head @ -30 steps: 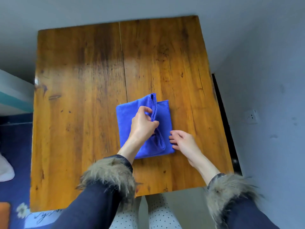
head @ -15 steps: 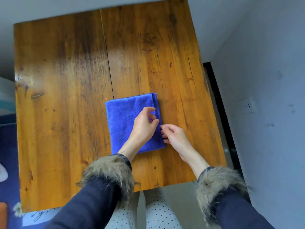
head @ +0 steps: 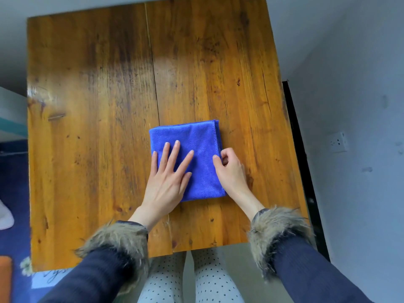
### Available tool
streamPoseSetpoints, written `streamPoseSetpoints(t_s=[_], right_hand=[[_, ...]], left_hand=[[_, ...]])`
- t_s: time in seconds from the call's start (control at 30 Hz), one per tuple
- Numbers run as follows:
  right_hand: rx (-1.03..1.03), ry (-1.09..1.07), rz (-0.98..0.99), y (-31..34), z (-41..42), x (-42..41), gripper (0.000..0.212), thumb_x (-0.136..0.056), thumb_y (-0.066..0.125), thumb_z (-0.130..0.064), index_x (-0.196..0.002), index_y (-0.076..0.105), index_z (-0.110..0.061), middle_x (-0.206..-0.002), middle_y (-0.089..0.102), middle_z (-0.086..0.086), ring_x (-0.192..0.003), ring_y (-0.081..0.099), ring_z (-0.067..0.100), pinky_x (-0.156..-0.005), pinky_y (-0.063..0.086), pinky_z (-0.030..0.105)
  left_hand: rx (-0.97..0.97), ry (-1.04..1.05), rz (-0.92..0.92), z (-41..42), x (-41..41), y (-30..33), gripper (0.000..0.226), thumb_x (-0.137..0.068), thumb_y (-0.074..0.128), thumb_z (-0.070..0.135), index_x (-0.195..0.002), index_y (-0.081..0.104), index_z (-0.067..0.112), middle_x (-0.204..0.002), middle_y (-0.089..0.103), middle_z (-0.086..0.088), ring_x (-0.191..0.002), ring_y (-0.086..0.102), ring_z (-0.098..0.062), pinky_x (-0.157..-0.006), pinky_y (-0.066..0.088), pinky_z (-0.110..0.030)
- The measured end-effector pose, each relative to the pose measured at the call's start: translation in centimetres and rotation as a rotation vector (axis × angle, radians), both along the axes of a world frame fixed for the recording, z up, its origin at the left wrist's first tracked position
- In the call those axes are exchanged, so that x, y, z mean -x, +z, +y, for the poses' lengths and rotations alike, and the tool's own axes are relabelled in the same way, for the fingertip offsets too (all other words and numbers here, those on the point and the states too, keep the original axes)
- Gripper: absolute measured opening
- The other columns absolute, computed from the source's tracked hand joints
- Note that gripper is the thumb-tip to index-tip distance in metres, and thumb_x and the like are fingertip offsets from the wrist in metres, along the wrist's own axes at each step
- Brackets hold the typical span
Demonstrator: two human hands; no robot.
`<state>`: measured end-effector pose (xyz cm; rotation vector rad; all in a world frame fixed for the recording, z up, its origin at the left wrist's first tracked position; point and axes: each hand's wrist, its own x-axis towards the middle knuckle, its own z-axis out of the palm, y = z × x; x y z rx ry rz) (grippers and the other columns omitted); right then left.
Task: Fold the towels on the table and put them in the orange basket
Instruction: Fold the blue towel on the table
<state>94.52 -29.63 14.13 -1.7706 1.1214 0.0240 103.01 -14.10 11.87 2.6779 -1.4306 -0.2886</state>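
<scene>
my left hand [head: 168, 180] flat on the folded blue towel [head: 196, 154], my right hand [head: 229, 169] pinching its 3 o'clock edge, wooden table [head: 98, 106]

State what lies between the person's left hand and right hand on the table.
In the head view, only a strip of the folded blue towel separates the left hand from the right hand.

Your left hand [head: 168, 182] covers the near-left part of the blue towel [head: 196, 141], so that corner is hidden. Right hand [head: 231, 169] fingertips curl out of sight at the towel's right edge. Orange object [head: 4, 278] bottom left is cut off by the frame; can't tell what it is.
</scene>
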Motion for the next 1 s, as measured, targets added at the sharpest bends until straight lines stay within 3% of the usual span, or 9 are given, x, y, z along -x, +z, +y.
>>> streamPoseSetpoints(t_s=[0.13,0.23,0.37,0.43,0.6,0.83,0.9,1.0], right_hand=[[-0.095,-0.095,-0.014,-0.3,-0.4,0.1,0.012,-0.09,0.054,-0.021,-0.08,0.049,-0.016,-0.069,0.048,-0.01,-0.068,0.046,0.013,-0.065,0.037,0.029],[-0.039,-0.098,0.008,-0.4,-0.3,-0.2,0.005,-0.089,0.055,-0.02,-0.087,0.054,-0.016,-0.078,0.055,-0.005,-0.077,0.053,0.018,-0.071,0.041,0.032],[0.729,0.254,-0.038,-0.7,1.0,0.0,0.039,-0.086,0.047,-0.017,-0.123,0.053,-0.01,-0.127,0.054,0.011,-0.116,0.051,0.027,-0.091,0.039,0.039],[0.852,0.436,-0.089,-1.3,1.7,-0.6,0.048,-0.088,0.043,-0.02,-0.135,0.045,-0.009,-0.142,0.044,0.013,-0.133,0.038,0.026,-0.104,0.031,0.041],[0.834,0.562,0.033,-3.9,0.4,-1.6,0.058,-0.092,0.037,-0.035,-0.145,0.028,-0.014,-0.153,0.027,0.01,-0.141,0.019,0.021,-0.113,0.009,0.05],[0.776,0.599,0.134,-4.2,-0.3,-1.4,0.061,-0.093,0.032,-0.045,-0.147,0.025,-0.018,-0.156,0.019,0.006,-0.143,0.018,0.026,-0.113,0.005,0.052],[0.741,0.555,0.117,-3.5,-0.3,-1.0,0.06,-0.092,0.034,-0.044,-0.145,0.03,-0.017,-0.155,0.022,0.007,-0.143,0.02,0.026,-0.113,0.009,0.052],[0.646,0.374,0.004,-1.9,0.1,0.4,0.053,-0.091,0.04,-0.039,-0.136,0.044,-0.01,-0.144,0.041,0.011,-0.132,0.039,0.027,-0.106,0.031,0.04]], left_hand=[[-0.021,0.018,-0.042,-0.5,0.3,-0.6,0.052,-0.096,0.027,0.042,-0.145,0.031,0.022,-0.153,0.023,-0.015,-0.142,0.017,-0.035,-0.112,0.012,-0.055],[-0.034,0.015,-0.039,-0.8,0.3,-1.0,0.053,-0.096,0.027,0.043,-0.144,0.032,0.023,-0.153,0.025,-0.015,-0.141,0.02,-0.036,-0.112,0.013,-0.055],[0.007,0.043,-0.028,-1.4,-0.1,-0.5,0.05,-0.097,0.024,0.04,-0.144,0.031,0.026,-0.153,0.024,-0.013,-0.141,0.019,-0.036,-0.111,0.012,-0.056],[0.052,0.056,-0.046,-1.6,-0.9,-0.2,0.05,-0.096,0.026,0.035,-0.145,0.03,0.025,-0.153,0.023,-0.014,-0.142,0.017,-0.036,-0.112,0.012,-0.056],[0.061,0.095,-0.102,-1.5,-3.3,-1.1,0.05,-0.095,0.031,0.031,-0.144,0.033,0.023,-0.153,0.022,-0.015,-0.142,0.017,-0.034,-0.113,0.011,-0.056],[-0.006,0.074,-0.026,-1.4,-3.6,-1.4,0.051,-0.097,0.027,0.037,-0.146,0.029,0.023,-0.155,0.02,-0.013,-0.143,0.014,-0.033,-0.113,0.011,-0.055],[0.037,0.09,0.031,-1.0,-3.6,-0.6,0.051,-0.096,0.028,0.036,-0.145,0.029,0.022,-0.155,0.019,-0.013,-0.143,0.014,-0.033,-0.113,0.01,-0.053],[0.15,0.252,0.097,0.8,-3.1,0.7,0.049,-0.092,0.035,0.031,-0.139,0.038,0.018,-0.15,0.031,-0.015,-0.139,0.024,-0.033,-0.111,0.019,-0.048]])
